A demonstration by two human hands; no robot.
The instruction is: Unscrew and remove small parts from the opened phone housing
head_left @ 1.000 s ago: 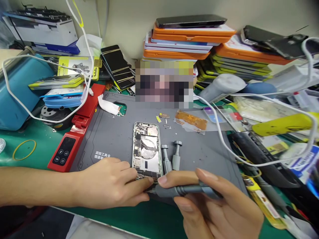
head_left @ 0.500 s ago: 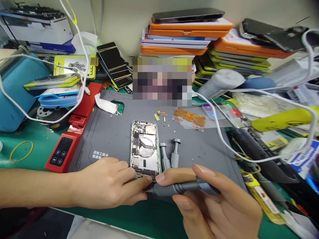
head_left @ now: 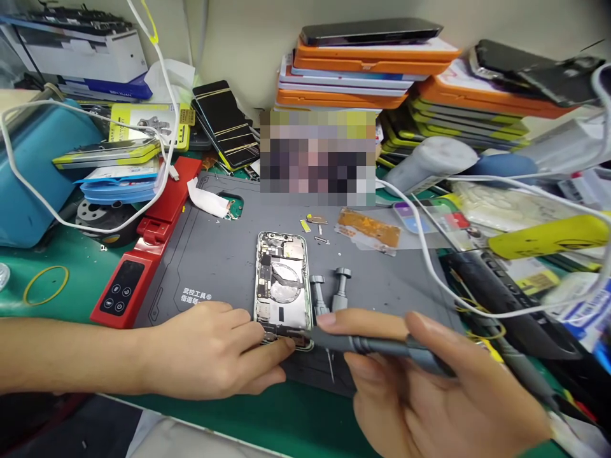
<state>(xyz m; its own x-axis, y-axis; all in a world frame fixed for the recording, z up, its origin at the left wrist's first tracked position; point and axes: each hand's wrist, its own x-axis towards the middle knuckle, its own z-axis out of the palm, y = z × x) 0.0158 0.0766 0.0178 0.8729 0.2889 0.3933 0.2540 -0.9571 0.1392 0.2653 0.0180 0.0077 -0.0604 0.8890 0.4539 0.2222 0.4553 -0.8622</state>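
An opened phone (head_left: 282, 289) lies face up, its inner boards and a round metal ring showing. My left hand (head_left: 217, 353) grips its lower end, index finger stretched along the bottom edge; the thumb is mostly hidden. In my right hand (head_left: 443, 388) is a grey screwdriver (head_left: 382, 345), held nearly level between thumb and fingers. Its front end points left over the phone's lower right corner, and the tip is blurred. Just right of the phone lie two more grey screwdrivers, one nearer (head_left: 319, 296) and one farther right (head_left: 340, 289).
Under the phone is a dark grey work mat (head_left: 229, 254). Small parts (head_left: 316, 221) and an orange film sheet (head_left: 368, 229) lie beyond it. A red device (head_left: 125, 286) stands left. White cables (head_left: 432, 273) loop on the right. Orange boxes (head_left: 341, 98) are stacked behind.
My right hand has lifted the screwdriver up and right from below the phone's bottom edge to over its lower corner. My left hand stays at the phone. The view has shifted slightly.
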